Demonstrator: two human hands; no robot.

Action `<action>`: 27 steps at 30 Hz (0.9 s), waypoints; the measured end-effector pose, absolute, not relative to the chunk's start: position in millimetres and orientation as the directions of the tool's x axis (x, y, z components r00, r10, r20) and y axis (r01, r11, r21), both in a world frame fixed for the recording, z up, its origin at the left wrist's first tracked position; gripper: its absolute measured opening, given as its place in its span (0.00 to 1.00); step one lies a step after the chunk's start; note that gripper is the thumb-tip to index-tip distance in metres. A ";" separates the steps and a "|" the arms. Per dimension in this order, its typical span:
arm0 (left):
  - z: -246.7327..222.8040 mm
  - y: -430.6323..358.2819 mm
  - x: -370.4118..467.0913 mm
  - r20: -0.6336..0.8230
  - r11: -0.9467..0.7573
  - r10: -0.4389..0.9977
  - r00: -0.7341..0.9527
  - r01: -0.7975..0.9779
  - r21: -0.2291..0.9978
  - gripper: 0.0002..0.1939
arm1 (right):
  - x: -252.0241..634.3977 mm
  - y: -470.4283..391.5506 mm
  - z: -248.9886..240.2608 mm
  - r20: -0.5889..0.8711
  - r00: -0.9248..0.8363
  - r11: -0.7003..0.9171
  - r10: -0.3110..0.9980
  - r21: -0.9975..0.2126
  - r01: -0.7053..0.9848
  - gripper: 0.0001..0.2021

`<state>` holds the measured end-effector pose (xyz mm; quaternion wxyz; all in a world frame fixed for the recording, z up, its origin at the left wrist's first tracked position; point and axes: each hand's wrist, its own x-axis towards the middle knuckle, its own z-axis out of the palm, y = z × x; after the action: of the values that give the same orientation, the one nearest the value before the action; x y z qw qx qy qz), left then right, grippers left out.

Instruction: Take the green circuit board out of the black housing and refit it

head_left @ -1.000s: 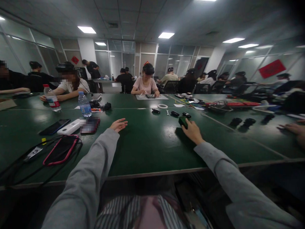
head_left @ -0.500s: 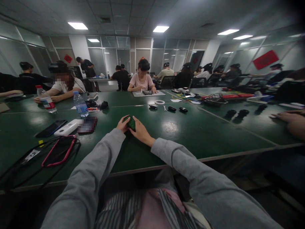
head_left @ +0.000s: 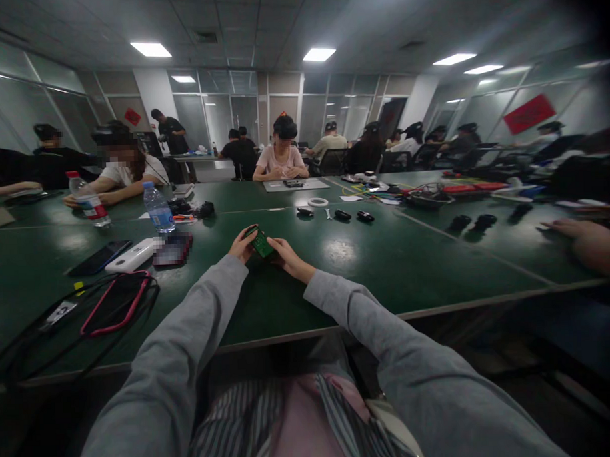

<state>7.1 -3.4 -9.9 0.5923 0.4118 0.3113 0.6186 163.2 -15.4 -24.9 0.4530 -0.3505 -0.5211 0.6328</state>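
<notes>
A small green circuit board (head_left: 262,244) is held up between my two hands, above the green table (head_left: 366,273). My left hand (head_left: 242,245) grips its left edge, thumb on the near face. At its right side, my right hand (head_left: 289,259) has the thumb on the face and the other fingers behind, mostly hidden. Pale solder dots or small parts speckle the face turned to me; the back of the board is out of sight.
Left on the table are phones, a white power bank (head_left: 130,255), a pink-edged phone case (head_left: 116,303) with a black strap, and two bottles, one blue-capped (head_left: 159,208). Beyond my hands lie several black items (head_left: 342,215), a small wrench (head_left: 328,214) and a white ring (head_left: 318,202). A co-worker's hand (head_left: 585,235) rests at right.
The circuit board has turned so that more of its green face shows. My right hand has shifted slightly right, uncovering part of the board. My left hand keeps its grip.
</notes>
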 end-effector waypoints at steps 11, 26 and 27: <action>-15.9 4.0 -1.4 0.127 -0.079 0.990 0.066 -0.489 0.869 0.27 | 164.1 -20.6 -19.8 0.058 -0.571 -0.128 0.819 -0.951 -0.280 0.32; -12.1 -5.0 22.6 -0.114 0.139 0.990 0.082 -0.456 0.879 0.20 | 164.0 -9.9 -33.2 0.344 -0.200 0.352 0.917 -0.936 0.004 0.34; -9.9 -6.6 26.3 -0.115 0.143 0.990 0.087 -0.467 0.872 0.21 | 164.7 -9.9 -32.9 0.384 -0.198 0.402 0.902 -0.914 0.061 0.35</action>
<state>26.3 -6.6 -9.9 0.6528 0.3425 0.3810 0.5579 164.7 -9.9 -32.9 0.5171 -0.3656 -0.6585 0.4066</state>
